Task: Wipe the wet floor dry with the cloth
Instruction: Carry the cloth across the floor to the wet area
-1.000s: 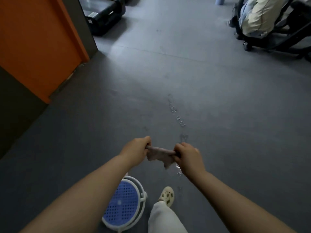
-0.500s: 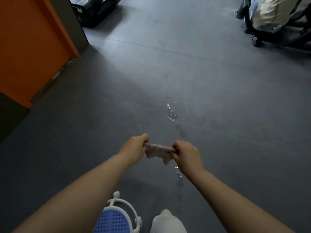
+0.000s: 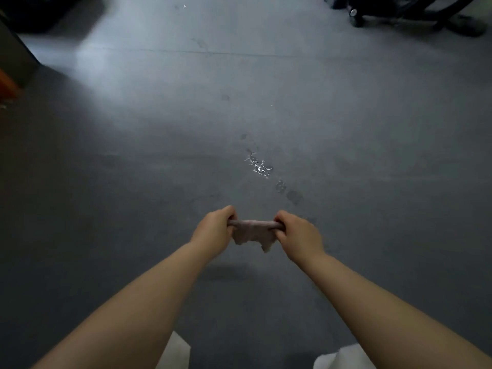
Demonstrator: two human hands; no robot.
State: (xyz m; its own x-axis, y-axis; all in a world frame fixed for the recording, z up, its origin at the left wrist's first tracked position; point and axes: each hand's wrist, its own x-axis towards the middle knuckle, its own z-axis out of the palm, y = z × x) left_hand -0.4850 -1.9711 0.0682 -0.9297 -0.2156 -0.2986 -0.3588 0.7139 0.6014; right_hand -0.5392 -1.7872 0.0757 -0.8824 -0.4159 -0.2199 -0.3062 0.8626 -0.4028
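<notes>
Most of the view is taken up by the floor [image 3: 133, 182], a dark grey, matt, flat surface crossed by one faint seam. Black wheeled legs [image 3: 399, 9] are seen at the far right edge. A small puddle [image 3: 259, 166] glints ahead of the hands, with dull damp patches trailing from it. The cloth [image 3: 254, 231] is held in the air well short of that puddle, stretched into a roll between the two grips, its ragged lower edge hanging slack. It is judged to be light, soft and limp, best taken by its ends or bunched in a palm. The left hand [image 3: 213, 229] is curled round one end and the right hand [image 3: 299, 235] round the other.
</notes>
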